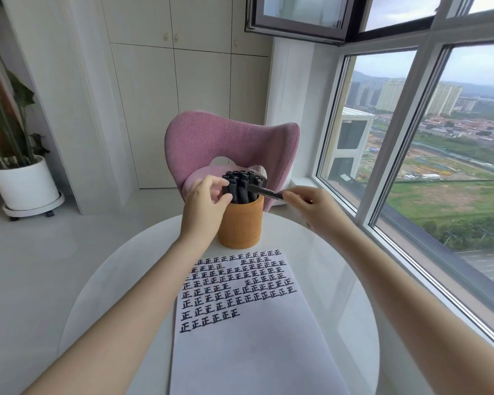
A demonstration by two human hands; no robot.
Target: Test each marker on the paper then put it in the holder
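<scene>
On the far side of the round white worktop (340, 266) stands the orange-brown holder (240, 226), and it is already packed with upright black markers (240, 181). My left hand (204, 202) is at the left side of this bunch, just above the rim of the holder. Its fingers (218, 182) and the thumb are curled round the outer markers and touch them. My right hand (311, 206) is to the right of the holder and pinches one more black marker (264, 191) at its near end. This marker lies almost flat, and its far end reaches over the top of the bunch. The paper (254, 337) lies flat on the worktop in front of the holder, close to its base. The upper half of the paper carries rows of the same black character. Behind the worktop is a pink chair (231, 143), and a big window (439, 166) is on my right.
</scene>
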